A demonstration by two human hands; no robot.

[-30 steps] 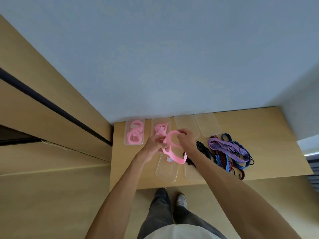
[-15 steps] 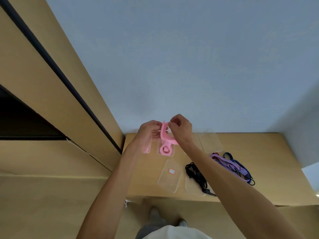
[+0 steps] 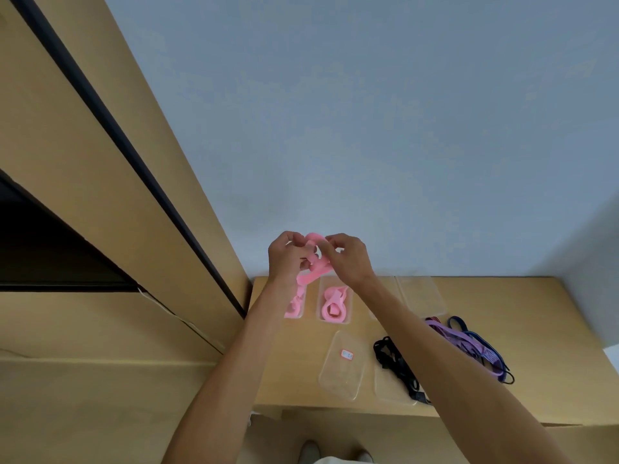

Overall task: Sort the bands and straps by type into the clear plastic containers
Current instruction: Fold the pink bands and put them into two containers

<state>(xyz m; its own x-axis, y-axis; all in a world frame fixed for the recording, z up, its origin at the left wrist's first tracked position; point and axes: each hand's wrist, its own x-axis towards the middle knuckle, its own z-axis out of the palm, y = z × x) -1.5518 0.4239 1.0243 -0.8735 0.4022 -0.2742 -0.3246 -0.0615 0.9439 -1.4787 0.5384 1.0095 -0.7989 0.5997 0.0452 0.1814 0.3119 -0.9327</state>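
The pink band (image 3: 313, 262), folded above the desk (image 3: 502, 329), looks springy; if either pinch loosens it could uncoil and miss the second box (image 3: 335, 304), which already holds one. The left hand (image 3: 288, 257) grips its left side with curled fingers, the right hand (image 3: 348, 259) pinches its right. Dark straps (image 3: 397, 363) and purple ones (image 3: 469, 339) lie unsorted on the desk.

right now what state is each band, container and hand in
left hand: pinches the pink band
right hand: pinches the pink band
pink elastic band: held up, folded between both hands
second clear plastic container: holds a coiled pink band
near clear plastic container: no band inside, sticker showing
black strap: loose on the table
purple and blue bands: unsorted pile
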